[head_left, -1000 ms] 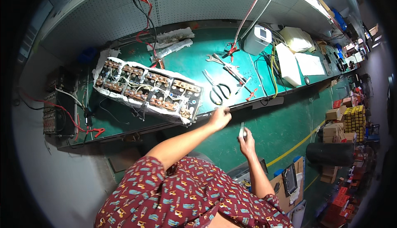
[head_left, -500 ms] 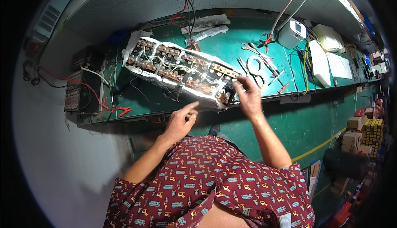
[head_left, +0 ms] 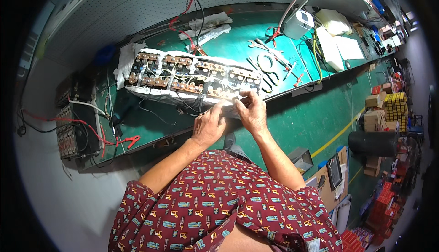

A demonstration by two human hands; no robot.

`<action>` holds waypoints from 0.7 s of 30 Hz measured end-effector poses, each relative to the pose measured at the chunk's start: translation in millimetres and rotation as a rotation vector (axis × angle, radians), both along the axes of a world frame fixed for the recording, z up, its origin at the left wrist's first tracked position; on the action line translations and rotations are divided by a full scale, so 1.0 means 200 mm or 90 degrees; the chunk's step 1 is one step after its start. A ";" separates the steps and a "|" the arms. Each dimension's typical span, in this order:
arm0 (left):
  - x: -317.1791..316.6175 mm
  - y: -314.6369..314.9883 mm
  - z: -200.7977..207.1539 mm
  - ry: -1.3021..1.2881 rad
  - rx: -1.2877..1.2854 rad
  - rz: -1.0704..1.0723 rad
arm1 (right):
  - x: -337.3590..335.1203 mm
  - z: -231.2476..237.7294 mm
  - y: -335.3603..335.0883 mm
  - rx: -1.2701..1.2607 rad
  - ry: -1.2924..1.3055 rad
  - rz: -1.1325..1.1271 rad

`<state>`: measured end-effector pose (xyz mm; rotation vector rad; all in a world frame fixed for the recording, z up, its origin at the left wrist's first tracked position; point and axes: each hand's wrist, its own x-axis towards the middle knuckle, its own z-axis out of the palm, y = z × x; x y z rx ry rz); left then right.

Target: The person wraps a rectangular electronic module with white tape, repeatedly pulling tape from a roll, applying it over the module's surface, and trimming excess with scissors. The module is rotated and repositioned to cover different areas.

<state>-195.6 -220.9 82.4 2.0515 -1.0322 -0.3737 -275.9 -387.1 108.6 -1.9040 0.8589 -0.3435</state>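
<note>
A long battery pack (head_left: 192, 78) with several copper terminals and wires lies on the green workbench (head_left: 151, 124), wrapped along its edges in white material. My left hand (head_left: 208, 126) rests on the pack's near edge, its fingers pressing the white wrap. My right hand (head_left: 250, 110) touches the same near edge at the pack's right corner, fingers pinching the white wrap. Both forearms come up from my red patterned shirt.
Scissors (head_left: 267, 67), wrenches and pliers lie right of the pack. A white meter box (head_left: 299, 22) and white papers sit farther right. A dark charger with red leads and a red clip (head_left: 130, 140) stands at the left. Boxes and a black cylinder (head_left: 372, 143) stand on the floor.
Both hands have risen from below the bench edge to the pack's near side. The left hand joined the right at the white wrap. The view shifted left.
</note>
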 end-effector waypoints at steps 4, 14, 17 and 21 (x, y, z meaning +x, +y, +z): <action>0.03 0.00 -0.01 -0.031 -0.013 -0.029 | 0.01 -0.03 -0.01 -0.036 0.007 -0.027; 0.10 0.01 -0.04 -0.140 0.046 -0.103 | 0.03 0.02 0.05 -0.327 0.146 0.006; 0.10 -0.01 -0.01 -0.174 0.119 -0.132 | 0.00 -0.03 0.04 -0.357 0.100 0.010; 0.10 -0.01 -0.03 -0.205 0.165 -0.179 | 0.01 -0.01 0.04 -0.346 0.061 -0.018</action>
